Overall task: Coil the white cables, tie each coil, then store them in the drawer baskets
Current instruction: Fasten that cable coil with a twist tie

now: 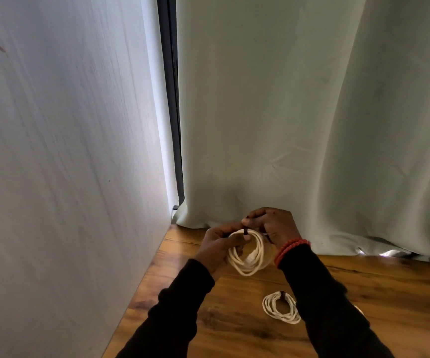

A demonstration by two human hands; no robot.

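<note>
1. A coil of white cable (247,254) is held up above the wooden bench (234,332), in front of a pale curtain (286,125) and beside a light panel (66,151) on the left.
2. The coil is gripped by the left hand (219,244), whose fingers are curled round its left side with the thumb pressed near the top of the loops.
3. A dark tie (245,231) is seen wrapped over the top of the coil; its end is pinched by the right hand (273,224), with the fingers curled over it. A red bead bracelet (290,250) is worn on that wrist.
4. The step in hand is judged to be the tying of this coil; whether the tie is already fastened cannot be told.
5. A second coil (281,307), already bound with a dark tie, lies on the bench nearer the person, partly hidden by the right sleeve. No drawer or basket is in view.
6. The cable is judged to be light and soft but springy: the loops would likely spread if released before the tie is closed.
7. Hold is best taken across all the loops together, close beside the tie, so that no single turn slips free.
8. Once tied, the coil could probably be lifted by the bound section alone.
</note>
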